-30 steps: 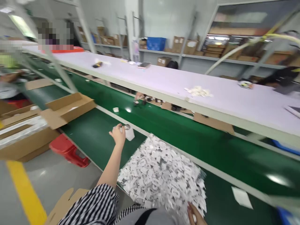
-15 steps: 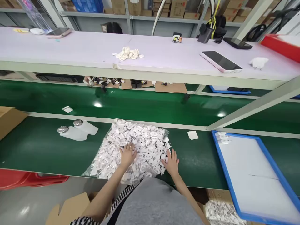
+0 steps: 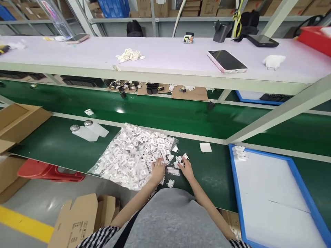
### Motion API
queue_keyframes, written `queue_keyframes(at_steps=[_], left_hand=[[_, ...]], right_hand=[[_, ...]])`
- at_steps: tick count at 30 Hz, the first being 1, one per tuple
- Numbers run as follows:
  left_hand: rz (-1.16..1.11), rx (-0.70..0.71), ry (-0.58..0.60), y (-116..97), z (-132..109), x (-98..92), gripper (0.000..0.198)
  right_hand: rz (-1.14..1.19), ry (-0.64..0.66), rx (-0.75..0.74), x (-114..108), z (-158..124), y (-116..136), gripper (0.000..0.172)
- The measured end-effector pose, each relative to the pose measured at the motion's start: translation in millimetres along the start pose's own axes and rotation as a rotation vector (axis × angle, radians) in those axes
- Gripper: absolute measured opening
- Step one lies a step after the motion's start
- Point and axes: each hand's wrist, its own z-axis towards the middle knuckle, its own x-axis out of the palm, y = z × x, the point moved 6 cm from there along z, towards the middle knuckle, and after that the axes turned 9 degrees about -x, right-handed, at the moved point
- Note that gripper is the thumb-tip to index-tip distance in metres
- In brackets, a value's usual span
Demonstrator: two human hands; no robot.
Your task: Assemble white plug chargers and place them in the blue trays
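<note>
A clear plastic bag point(image 3: 108, 156) full of small white plug-like plastic parts lies on the green work surface. My left hand point(image 3: 158, 170) rests at the bag's right side, fingers a little apart on the parts. Beyond the bag's right edge, several loose white plug parts point(image 3: 173, 171) lie between my hands, some with pins showing. My right hand point(image 3: 187, 170) is beside these, thumb and fingers apart, its fingertips at a white plug part point(image 3: 185, 156). Whether that part is touched I cannot make out.
Two white bottles point(image 3: 89, 133) with metal caps lie left of the bag. A blue-framed white tray point(image 3: 271, 186) stands at the right with several white parts in its corner. A white square point(image 3: 205, 147) lies between. The shelf point(image 3: 165, 51) above holds a phone point(image 3: 227, 61).
My left hand has moved right across the bag, towards my right hand. Several white parts now lie loose on the green surface at the bag's right edge. The view has shifted.
</note>
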Motion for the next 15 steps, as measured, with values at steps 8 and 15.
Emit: queue_keyframes(at_steps=[8, 15], left_hand=[[-0.432, -0.058, -0.102, -35.4, -3.8, -4.0, 0.025], [-0.528, 0.018, 0.09, -87.8, -35.3, 33.0, 0.017]], right_hand=[[0.06, -0.022, 0.092, -32.4, 6.9, -47.2, 0.042], [-0.03, 0.083, -0.207, -31.9, 11.7, -6.4, 0.035]])
